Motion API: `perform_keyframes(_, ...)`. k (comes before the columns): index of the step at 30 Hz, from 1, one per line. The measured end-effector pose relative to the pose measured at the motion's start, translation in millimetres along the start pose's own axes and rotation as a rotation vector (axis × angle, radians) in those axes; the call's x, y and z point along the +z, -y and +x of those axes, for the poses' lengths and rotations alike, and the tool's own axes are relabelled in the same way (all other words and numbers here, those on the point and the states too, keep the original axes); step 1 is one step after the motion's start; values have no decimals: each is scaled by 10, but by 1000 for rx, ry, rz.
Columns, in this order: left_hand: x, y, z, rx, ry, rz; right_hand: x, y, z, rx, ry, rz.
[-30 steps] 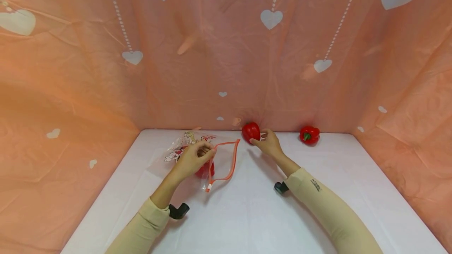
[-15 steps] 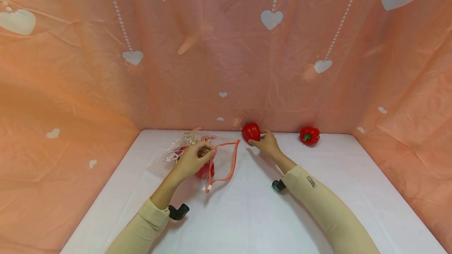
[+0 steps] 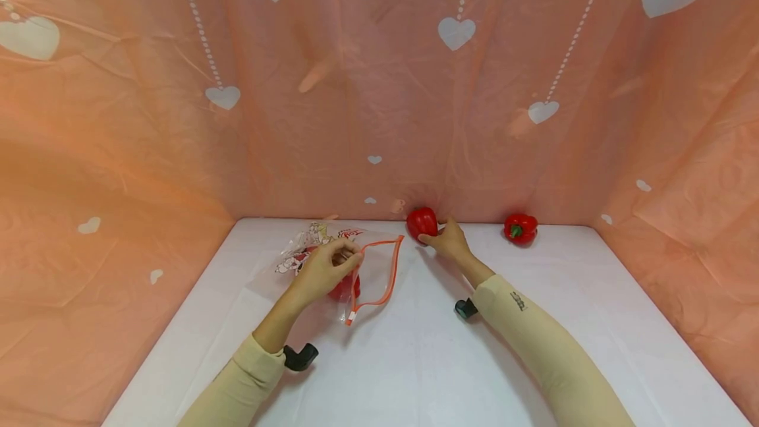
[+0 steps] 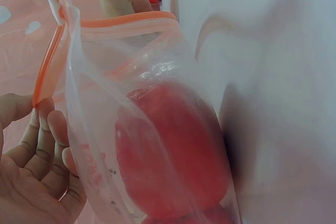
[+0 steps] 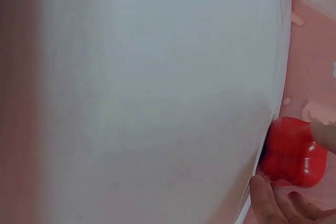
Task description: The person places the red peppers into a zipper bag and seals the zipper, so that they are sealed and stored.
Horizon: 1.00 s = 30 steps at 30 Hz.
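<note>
In the head view my left hand (image 3: 329, 265) pinches the orange zip rim (image 3: 388, 292) of a clear plastic zip bag (image 3: 279, 279) with printed figures. The bag's mouth gapes toward the right. Through its film a red bell pepper (image 4: 168, 150) shows large in the left wrist view, with more red below it. At the back edge of the table, my right hand (image 3: 453, 242) grips another red bell pepper (image 3: 422, 223). The right wrist view has the thumb on one side of this pepper and the fingers on the other.
A further red bell pepper (image 3: 520, 229), green stem facing forward, lies at the back right of the white table (image 3: 415, 361). Peach curtains (image 3: 379, 117) with white hearts rise behind and along both sides. Dark camera mounts (image 3: 300, 356) hang at the wrists.
My right forearm has shifted slightly left, and the right fingers have closed in around the pepper. The left hand and bag stay nearly still.
</note>
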<state>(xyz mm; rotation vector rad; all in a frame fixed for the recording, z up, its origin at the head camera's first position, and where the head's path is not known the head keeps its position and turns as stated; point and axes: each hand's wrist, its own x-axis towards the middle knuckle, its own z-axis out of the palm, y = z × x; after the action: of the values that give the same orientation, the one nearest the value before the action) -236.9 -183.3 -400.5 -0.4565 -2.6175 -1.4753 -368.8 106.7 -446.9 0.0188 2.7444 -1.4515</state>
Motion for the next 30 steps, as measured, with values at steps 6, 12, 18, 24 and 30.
perform_keyframes(6, 12, 2, -1, -2, -4, -2, -5, -13, 21, 6, 7, -15)
perform_keyframes(12, 13, 1, 0, -3, 0, -9, -13, -12, 15, 13, 7, -19)
perform_keyframes(18, 11, 0, 2, -3, 10, -21, -28, -7, -17, 0, 3, -18)
perform_keyframes(24, 11, 0, 3, 4, 5, -4, -45, -3, -37, -12, 15, -9)
perform_keyframes(30, 10, -10, -2, 5, 7, 0, -81, -3, -65, -37, 6, -42)
